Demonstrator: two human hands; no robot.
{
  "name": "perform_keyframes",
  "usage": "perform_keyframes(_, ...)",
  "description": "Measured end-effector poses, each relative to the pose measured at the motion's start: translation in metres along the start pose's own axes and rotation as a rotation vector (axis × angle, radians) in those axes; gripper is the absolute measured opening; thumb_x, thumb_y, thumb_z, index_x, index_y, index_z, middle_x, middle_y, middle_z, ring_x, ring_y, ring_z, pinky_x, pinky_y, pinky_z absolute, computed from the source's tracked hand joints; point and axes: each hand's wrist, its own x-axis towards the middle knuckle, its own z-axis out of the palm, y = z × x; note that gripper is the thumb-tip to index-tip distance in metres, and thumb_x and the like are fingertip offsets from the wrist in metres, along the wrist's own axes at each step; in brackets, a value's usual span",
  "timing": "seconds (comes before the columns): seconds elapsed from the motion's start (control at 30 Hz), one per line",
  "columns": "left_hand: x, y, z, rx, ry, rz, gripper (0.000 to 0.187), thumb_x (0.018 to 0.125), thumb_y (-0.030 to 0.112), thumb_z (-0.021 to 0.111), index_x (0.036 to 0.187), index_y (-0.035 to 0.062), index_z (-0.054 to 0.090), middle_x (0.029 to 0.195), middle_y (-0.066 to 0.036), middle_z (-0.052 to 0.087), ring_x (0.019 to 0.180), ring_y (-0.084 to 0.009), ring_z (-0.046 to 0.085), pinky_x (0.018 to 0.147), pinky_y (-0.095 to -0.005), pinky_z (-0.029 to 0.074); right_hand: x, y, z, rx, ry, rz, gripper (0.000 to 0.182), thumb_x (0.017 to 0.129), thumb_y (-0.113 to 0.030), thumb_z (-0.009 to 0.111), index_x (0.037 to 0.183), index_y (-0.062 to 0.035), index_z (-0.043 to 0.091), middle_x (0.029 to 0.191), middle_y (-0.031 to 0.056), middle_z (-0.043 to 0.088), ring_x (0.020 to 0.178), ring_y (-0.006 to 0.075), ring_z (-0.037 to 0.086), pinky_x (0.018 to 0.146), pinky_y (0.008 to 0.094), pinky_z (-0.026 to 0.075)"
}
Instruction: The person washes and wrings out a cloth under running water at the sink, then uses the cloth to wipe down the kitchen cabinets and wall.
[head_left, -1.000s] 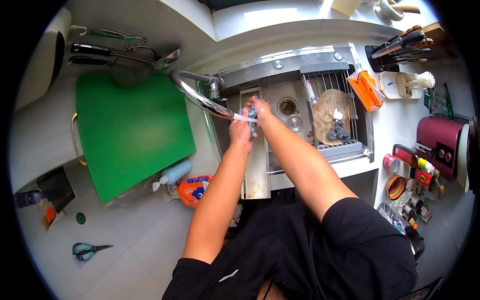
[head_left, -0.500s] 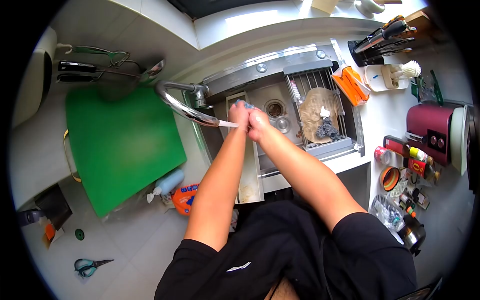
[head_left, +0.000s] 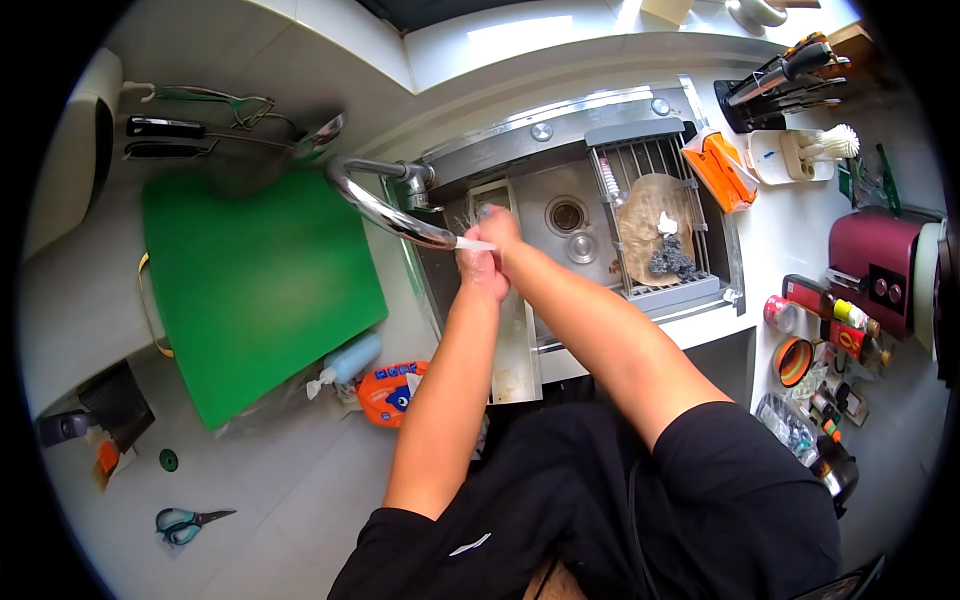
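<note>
Both hands are together over the left side of the steel sink (head_left: 540,185), under water running from the curved chrome faucet (head_left: 385,215). My right hand (head_left: 497,229) lies across the top, its fingers curled in; a small grey-blue patch shows at the fingertips, too small to name. Below and against it is my left hand (head_left: 482,273), wet, its fingers mostly hidden behind the right hand and the splashing water. The stream (head_left: 475,244) lands where the two hands meet.
Right of the hands, a drying rack (head_left: 655,297) across the sink holds a brown sheet (head_left: 640,215) and a dark grey crumpled scrubber (head_left: 672,260). A green cutting board (head_left: 260,290) stands left of the faucet. Knives (head_left: 780,85), an orange packet (head_left: 720,170) and bottles (head_left: 855,340) line the right.
My right hand has slid forward over the left, and the left has drawn back toward me. The blue patch at the fingertips shows less. The whole view has shifted slightly right.
</note>
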Motion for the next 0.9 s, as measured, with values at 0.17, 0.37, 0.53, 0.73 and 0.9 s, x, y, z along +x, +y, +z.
perform_keyframes(0.17,-0.005,0.008,-0.014,-0.025,0.1,-0.019,0.024,0.104,0.02,0.053,0.12,0.0055,0.062,0.112,-0.008,0.068,0.093,-0.0217,0.067,0.081,-0.0351,0.053,-0.035,-0.033,-0.026,-0.341,0.197,-0.274,0.027,0.093,-0.031,0.071,0.106,-0.0085,0.08,0.103,0.0225,0.075,0.098,0.0431,0.072,0.088,0.0495,0.058)
perform_keyframes(0.37,-0.028,0.02,0.015,-0.002,0.244,-0.057,0.031,0.108,0.033,0.048,0.121,0.0093,0.063,0.113,-0.005,0.068,0.091,-0.0215,0.063,0.08,-0.0363,0.05,-0.048,-0.056,-0.03,-0.662,0.116,-0.305,0.042,0.101,-0.04,0.057,0.091,-0.0042,0.078,0.095,0.0226,0.075,0.09,0.0449,0.072,0.082,0.0542,0.058)
perform_keyframes(0.53,-0.017,0.015,0.034,-0.121,0.022,-0.177,0.038,0.108,0.041,0.043,0.117,0.0112,0.064,0.109,-0.008,0.069,0.093,-0.026,0.065,0.084,-0.0432,0.054,-0.017,-0.014,-0.026,-0.524,0.096,-0.402,0.053,0.106,-0.047,0.043,0.106,-0.0074,0.078,0.109,0.0242,0.074,0.107,0.046,0.069,0.093,0.0509,0.055)
perform_keyframes(0.73,0.045,-0.002,0.02,0.079,-0.012,-0.331,0.041,0.105,0.034,0.048,0.134,0.0081,0.062,0.097,-0.013,0.069,0.084,-0.0281,0.067,0.076,-0.0446,0.057,-0.065,-0.025,-0.048,0.101,-0.017,-0.04,0.052,0.11,-0.041,0.04,0.132,-0.0044,0.069,0.129,0.0203,0.071,0.125,0.0339,0.064,0.107,0.0399,0.047)
perform_keyframes(0.9,0.064,-0.026,0.031,0.138,0.217,0.03,0.048,0.094,0.0,0.052,0.142,0.0044,0.054,0.1,-0.013,0.065,0.081,-0.023,0.064,0.069,-0.037,0.055,-0.087,-0.039,-0.095,0.49,-0.05,-0.12,0.036,0.103,-0.025,0.058,0.13,-0.0036,0.068,0.124,0.0063,0.07,0.112,0.0157,0.063,0.092,0.0314,0.051)
